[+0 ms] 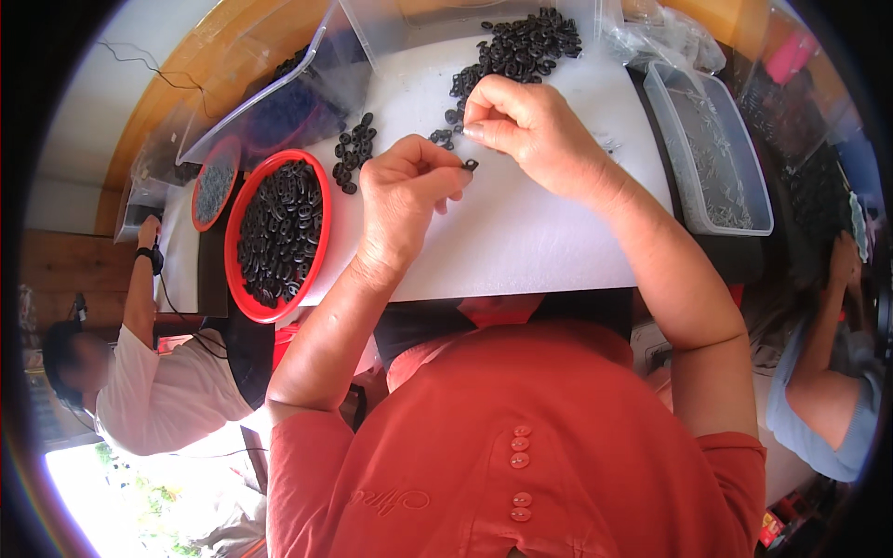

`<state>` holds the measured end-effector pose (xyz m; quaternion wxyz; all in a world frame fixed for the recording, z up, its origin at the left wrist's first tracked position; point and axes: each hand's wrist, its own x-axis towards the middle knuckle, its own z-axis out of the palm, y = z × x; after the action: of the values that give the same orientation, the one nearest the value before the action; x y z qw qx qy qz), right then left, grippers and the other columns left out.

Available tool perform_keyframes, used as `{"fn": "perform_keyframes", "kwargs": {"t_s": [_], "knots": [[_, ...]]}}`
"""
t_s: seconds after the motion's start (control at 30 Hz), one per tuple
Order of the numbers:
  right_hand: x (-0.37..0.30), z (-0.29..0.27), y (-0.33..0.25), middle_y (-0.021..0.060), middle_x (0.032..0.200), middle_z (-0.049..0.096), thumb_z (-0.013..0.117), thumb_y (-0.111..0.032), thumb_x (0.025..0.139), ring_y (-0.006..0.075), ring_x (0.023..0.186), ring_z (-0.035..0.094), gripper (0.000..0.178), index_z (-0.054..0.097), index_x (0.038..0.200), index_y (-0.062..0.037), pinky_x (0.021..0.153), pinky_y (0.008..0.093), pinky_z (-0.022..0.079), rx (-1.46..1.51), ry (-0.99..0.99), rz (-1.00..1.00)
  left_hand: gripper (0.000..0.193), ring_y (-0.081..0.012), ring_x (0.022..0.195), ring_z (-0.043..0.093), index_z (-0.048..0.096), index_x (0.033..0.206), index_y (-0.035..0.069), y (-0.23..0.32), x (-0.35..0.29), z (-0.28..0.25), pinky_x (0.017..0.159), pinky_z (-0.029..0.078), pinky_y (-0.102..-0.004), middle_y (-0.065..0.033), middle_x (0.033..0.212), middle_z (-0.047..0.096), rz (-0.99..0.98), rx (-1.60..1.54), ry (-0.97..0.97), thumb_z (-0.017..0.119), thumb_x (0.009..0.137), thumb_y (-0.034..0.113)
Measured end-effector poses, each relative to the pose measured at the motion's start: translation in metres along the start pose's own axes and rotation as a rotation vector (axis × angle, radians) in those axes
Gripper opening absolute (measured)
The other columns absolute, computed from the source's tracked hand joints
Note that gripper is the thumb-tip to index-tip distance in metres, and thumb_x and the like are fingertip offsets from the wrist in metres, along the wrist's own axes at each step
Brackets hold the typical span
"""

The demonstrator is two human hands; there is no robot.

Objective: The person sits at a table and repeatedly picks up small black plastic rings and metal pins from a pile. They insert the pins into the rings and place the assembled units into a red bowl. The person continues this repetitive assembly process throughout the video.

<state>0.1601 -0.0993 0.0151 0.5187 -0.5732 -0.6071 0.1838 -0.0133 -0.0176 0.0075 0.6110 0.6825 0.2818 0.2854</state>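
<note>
Over the white work surface (530, 246), my left hand (400, 200) is closed in a pinch. A small black oval piece (471, 165) with a hole sticks out between its thumb and fingertips. Just right of it and a little farther off, my right hand (539, 130) has thumb and forefinger pressed together; whatever they hold is too small to make out. The hands are close but apart. Beyond them lies a heap of similar black pieces (526, 51), trailing down toward my right fingertips. A smaller scatter of black pieces (353, 153) lies left of my left hand.
At left stands a red basin (326, 219) full of black pieces, beside a smaller red bowl (233, 153) of grey bits. A clear plastic box (767, 219) with small silvery bits is at right. Co-workers sit on both sides: a white sleeve (130, 391), a light-blue sleeve (809, 409).
</note>
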Motion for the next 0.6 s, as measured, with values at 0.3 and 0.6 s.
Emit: {"fn": "perform_keyframes", "kwargs": {"t_s": [0.3, 0.6], "knots": [[0.002, -0.002, -0.011, -0.001, 0.072, 0.06, 0.062, -0.008, 0.093, 0.0064, 0.064, 0.056, 0.008, 0.058, 0.087, -0.0049, 0.054, 0.0224, 0.043, 0.385, 0.162, 0.218, 0.013, -0.0148, 0.064, 0.06, 0.065, 0.092, -0.005, 0.018, 0.024, 0.018, 0.057, 0.047, -0.0264, -0.0103, 0.08, 0.066, -0.035, -0.449, 0.023, 0.07, 0.08, -0.005], [0.003, 0.002, -0.008, -0.0008, 0.078, 0.061, 0.061, -0.008, 0.094, 0.0058, 0.066, 0.055, 0.007, 0.057, 0.089, -0.0047, 0.053, 0.0211, 0.042, 0.429, 0.214, 0.204, 0.016, -0.0143, 0.064, 0.059, 0.065, 0.1, -0.005, 0.011, 0.033, 0.018, 0.057, 0.046, -0.0266, -0.0097, 0.083, 0.066, -0.176, -0.504, -0.08, 0.069, 0.09, 0.006]]}}
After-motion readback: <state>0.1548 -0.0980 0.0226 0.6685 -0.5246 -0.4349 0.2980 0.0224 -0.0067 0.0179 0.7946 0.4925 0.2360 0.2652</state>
